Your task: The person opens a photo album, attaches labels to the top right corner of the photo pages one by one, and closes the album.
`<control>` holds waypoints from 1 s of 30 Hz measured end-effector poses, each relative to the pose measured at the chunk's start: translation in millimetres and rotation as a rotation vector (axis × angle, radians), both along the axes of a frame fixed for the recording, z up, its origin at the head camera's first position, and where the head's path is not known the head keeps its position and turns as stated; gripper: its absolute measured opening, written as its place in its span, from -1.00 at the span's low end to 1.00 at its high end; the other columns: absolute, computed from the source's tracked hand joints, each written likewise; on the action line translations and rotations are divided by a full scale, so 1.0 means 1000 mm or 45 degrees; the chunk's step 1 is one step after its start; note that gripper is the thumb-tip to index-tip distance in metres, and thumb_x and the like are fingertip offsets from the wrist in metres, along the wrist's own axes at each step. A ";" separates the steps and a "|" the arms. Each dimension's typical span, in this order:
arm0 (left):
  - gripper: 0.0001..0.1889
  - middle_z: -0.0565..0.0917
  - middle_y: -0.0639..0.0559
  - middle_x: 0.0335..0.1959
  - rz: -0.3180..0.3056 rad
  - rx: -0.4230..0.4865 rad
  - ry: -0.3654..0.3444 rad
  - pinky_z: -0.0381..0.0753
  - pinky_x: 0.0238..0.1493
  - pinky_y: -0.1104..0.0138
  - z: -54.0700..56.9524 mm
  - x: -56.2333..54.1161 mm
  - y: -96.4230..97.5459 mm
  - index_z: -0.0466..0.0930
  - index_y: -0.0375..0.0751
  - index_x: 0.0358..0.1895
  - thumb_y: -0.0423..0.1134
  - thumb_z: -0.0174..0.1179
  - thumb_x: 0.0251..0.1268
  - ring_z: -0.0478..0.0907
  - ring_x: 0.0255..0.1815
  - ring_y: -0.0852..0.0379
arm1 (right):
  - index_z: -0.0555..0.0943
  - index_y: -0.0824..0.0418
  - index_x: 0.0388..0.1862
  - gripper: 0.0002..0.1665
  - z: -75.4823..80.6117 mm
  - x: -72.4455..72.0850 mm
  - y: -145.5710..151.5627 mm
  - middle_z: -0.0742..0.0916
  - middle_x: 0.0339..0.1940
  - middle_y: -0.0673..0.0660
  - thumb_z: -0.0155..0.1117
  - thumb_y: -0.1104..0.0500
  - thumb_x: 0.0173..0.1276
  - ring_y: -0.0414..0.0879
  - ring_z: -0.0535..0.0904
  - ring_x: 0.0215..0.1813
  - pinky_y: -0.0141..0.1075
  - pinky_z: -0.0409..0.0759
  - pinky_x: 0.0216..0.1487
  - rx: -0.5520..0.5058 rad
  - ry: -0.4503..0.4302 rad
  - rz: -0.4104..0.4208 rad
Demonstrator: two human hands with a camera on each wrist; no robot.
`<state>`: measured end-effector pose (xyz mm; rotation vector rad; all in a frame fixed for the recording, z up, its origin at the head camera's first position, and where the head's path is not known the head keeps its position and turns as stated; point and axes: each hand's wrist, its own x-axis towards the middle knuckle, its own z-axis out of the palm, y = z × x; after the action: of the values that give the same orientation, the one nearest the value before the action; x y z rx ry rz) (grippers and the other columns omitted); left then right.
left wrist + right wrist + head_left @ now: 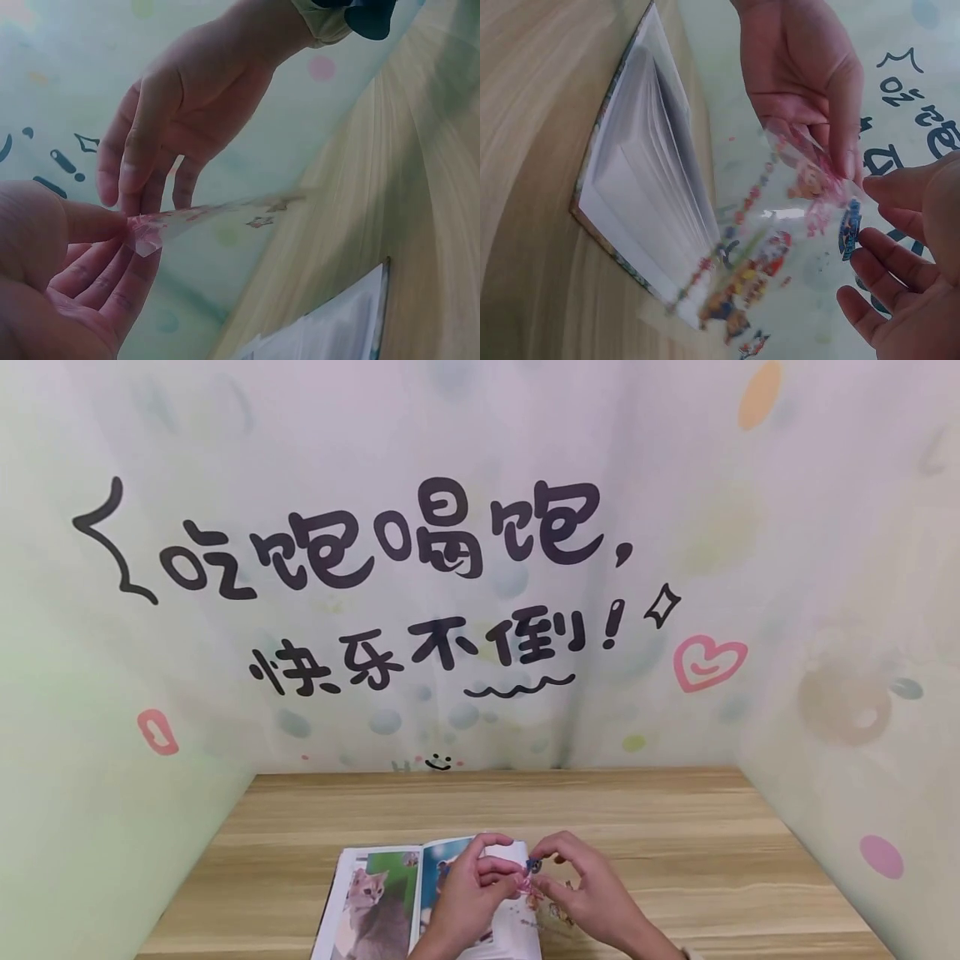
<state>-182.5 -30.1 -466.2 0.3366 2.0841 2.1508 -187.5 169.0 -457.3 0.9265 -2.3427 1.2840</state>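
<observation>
Left hand point(468, 893), pinching a clear sticker sheet point(814, 187); right hand point(588, 885), pinching its corner beside a blue sticker point(849, 229); sheet hanging above open album's point(517, 928) right edge; one apparent sticker point(410, 859) already sitting on album's left page; others on sheet seemingly awaiting removal.

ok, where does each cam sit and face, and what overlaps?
Head: on the head, facing forward and down at wall, table, book; left hand and right hand show.
Left wrist: on that wrist, facing the sheet; left hand near, right hand beyond.
Right wrist: on that wrist, facing the sheet; right hand near, left beyond.
Shared: both wrist views show sheet and book.
</observation>
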 end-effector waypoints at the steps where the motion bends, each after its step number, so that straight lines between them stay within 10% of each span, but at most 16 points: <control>1: -0.57 0.76 -0.12 -0.21 -0.009 -0.002 -0.004 0.69 -0.20 0.35 0.000 0.000 0.000 0.42 -0.26 0.20 -0.40 0.29 0.30 0.72 -0.26 0.04 | 0.62 0.05 -0.09 -0.72 -0.001 0.001 -0.001 0.70 -0.13 -0.10 0.43 0.27 0.26 -0.18 0.62 -0.07 -0.26 0.59 -0.06 -0.007 -0.018 0.006; 20: -0.57 0.77 -0.10 -0.20 -0.033 -0.006 0.029 0.63 -0.18 0.46 -0.002 0.001 0.002 0.45 -0.24 0.21 -0.37 0.30 0.30 0.71 -0.17 0.13 | 0.64 0.06 -0.12 -0.86 0.004 0.006 -0.004 0.73 -0.18 -0.05 0.34 0.11 0.37 -0.22 0.63 -0.12 -0.22 0.59 0.01 -0.120 -0.357 -0.003; 30: -0.58 0.77 -0.12 -0.22 -0.047 0.000 0.022 0.63 -0.20 0.44 -0.003 0.001 0.002 0.45 -0.19 0.20 -0.35 0.30 0.30 0.71 -0.20 0.11 | 0.66 0.04 -0.19 -0.90 0.002 0.002 0.002 0.75 -0.26 -0.12 0.37 0.14 0.34 -0.26 0.64 -0.16 -0.28 0.58 -0.07 -0.084 -0.328 -0.071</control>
<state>-181.1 -28.5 -469.3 0.3920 2.0695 2.1349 -185.5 171.2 -454.9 0.7066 -2.4782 1.5269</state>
